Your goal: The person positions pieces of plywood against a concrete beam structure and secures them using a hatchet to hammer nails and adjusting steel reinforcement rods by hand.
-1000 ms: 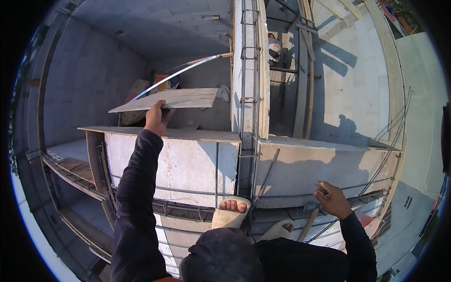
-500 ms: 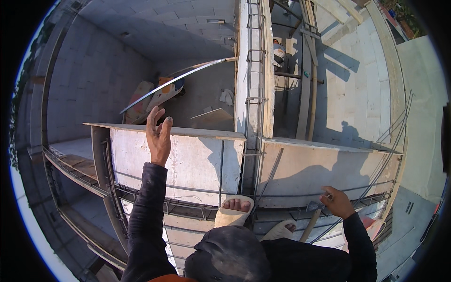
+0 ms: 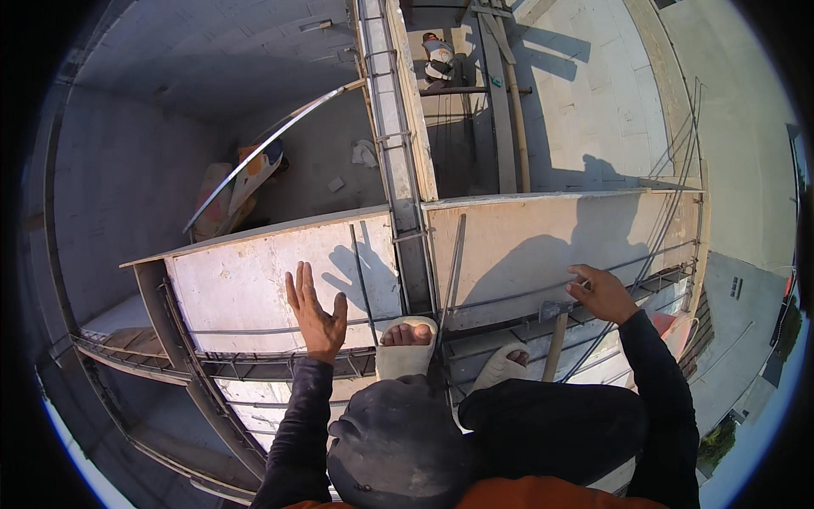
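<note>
My left hand (image 3: pixel 316 319) is held up empty in front of the pale formwork panel (image 3: pixel 242 276), its fingers spread and its shadow cast on the panel. My right hand (image 3: pixel 604 293) has its fingers curled in a loose pinch; whether something small is between them I cannot make out. Just beside it is a hammer (image 3: pixel 555 346), its metal head up and its wooden handle slanting down, apart from the fingers. Between my hands, my feet in pale slip-on sandals (image 3: pixel 405 356) stand among steel reinforcing bars (image 3: pixel 297 366). A second formwork panel (image 3: pixel 509 246) stands in front of my right hand.
A rebar cage (image 3: pixel 392 110) runs away from me along a wall top. Beyond the panels lie deep block-walled rooms. One holds a long pale strip (image 3: pixel 271 144) and stacked bags (image 3: pixel 216 199); in another, a person (image 3: pixel 438 59) is below. Thin loose rods (image 3: pixel 678 187) lean at the right.
My left hand has drawn back toward me from over the panel's top edge. The view has shifted. A pale flat board in the room below no longer shows.
</note>
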`<state>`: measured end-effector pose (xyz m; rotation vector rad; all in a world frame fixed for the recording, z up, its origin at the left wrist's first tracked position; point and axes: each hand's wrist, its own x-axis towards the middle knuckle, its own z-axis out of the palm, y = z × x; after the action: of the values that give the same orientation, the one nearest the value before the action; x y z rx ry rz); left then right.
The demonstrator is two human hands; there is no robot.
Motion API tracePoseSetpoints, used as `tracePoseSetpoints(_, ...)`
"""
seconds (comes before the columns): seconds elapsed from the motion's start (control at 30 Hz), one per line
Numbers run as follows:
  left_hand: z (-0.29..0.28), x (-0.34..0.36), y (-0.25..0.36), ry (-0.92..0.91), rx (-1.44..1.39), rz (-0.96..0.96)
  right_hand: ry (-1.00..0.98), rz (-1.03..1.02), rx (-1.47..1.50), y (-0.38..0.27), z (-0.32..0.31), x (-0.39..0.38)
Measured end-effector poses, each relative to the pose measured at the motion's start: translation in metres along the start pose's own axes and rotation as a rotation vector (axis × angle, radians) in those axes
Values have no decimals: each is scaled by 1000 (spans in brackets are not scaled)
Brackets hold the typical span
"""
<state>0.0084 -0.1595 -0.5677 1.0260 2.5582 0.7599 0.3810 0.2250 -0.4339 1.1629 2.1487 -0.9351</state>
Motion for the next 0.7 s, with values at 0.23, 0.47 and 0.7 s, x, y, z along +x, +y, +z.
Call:
tracePoseSetpoints(0.23, 22, 2, 31, -230, 42, 251, 142, 114, 250, 46, 27, -12)
tracePoseSetpoints(0.47, 61, 30, 59, -440, 206, 481, 261, 150, 452, 63, 44, -38)
tracePoseSetpoints(0.7, 70, 26, 77, -368, 155, 612, 391, 257, 591, 109, 88, -82)
